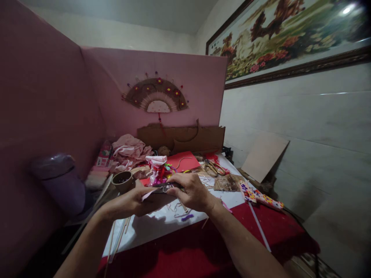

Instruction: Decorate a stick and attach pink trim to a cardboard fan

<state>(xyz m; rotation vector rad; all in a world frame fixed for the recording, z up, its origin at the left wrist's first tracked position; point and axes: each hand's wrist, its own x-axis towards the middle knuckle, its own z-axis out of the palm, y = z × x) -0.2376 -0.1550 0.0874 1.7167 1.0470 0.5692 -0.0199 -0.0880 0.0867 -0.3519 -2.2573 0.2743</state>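
A big pink board stands behind everything, and a long framed picture with horses and flowers hangs on the wall to the right. In front of the pink board is a bench with a white top, and a dark red cloth covers the side near the person. A brown sheet of cardboard leans up along the back of the bench. Above it, a brown fan with red and yellow flowers is on the pink board. A heap of pink cloth lies at the back left, and a red paper lies in the middle. Over the bench, the left hand reaches in from the left and the right hand from the right. A flowery glue gun lies on the right side. Gold scissors lie near the red paper, and a round brown cup with something dark in it sits just beside the left hand. Between the two hands is a small piece, partly pale pink and partly dark. The fingers of both hands are closed on it, held up over the bench. A tiny purple fuzzy bit lies below the right hand.
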